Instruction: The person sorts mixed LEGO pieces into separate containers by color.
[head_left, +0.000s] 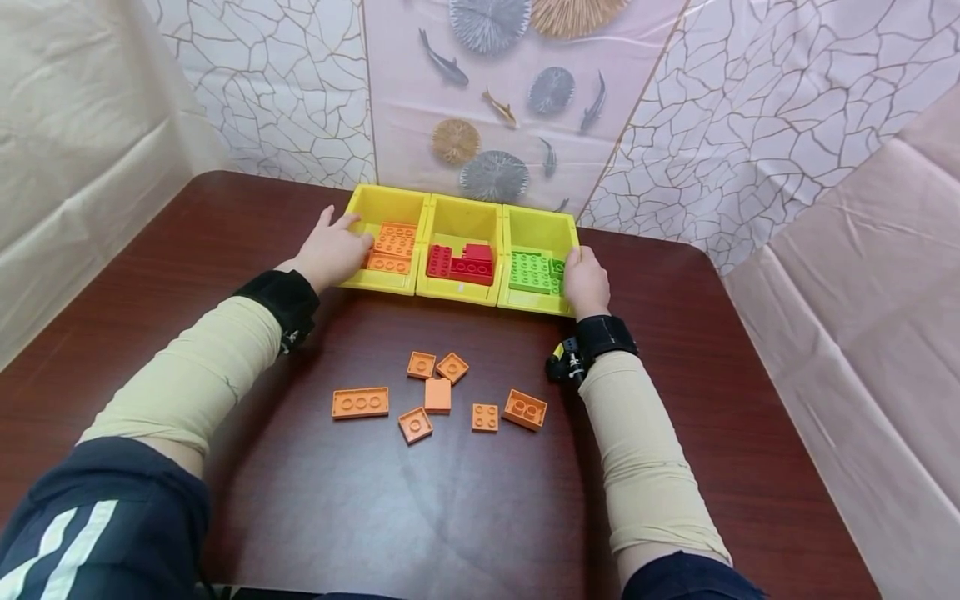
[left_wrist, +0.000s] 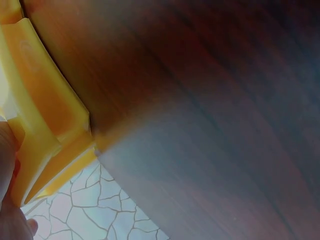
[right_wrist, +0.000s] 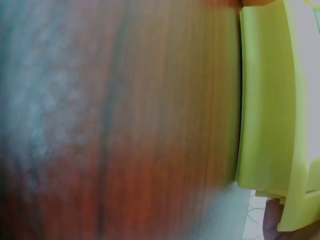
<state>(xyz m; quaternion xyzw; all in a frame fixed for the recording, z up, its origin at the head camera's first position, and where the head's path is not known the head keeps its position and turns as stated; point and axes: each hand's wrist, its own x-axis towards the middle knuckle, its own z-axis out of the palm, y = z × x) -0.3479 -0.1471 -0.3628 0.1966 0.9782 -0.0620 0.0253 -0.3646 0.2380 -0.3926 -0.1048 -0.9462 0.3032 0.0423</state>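
Three yellow bins (head_left: 459, 290) stand joined in a row toward the back of the table. My left hand (head_left: 333, 250) grips the outer side of the left bin, with fingers reaching over its rim. At the opposite end my right hand (head_left: 587, 282) holds the right bin's outer wall. Orange bricks (head_left: 395, 239) lie in the left bin, red bricks (head_left: 471, 265) in the middle one, green bricks (head_left: 530, 272) in the right one. The left wrist view shows a yellow bin wall (left_wrist: 47, 85) beside my fingers; the right wrist view shows another bin wall (right_wrist: 267, 100).
Several loose orange pieces lie on the dark wooden table (head_left: 480, 517) in front of the bins, among them a long orange brick (head_left: 361, 403) and an orange two-by-two brick (head_left: 485, 418). Patterned cloth (head_left: 480, 108) hangs behind the table.
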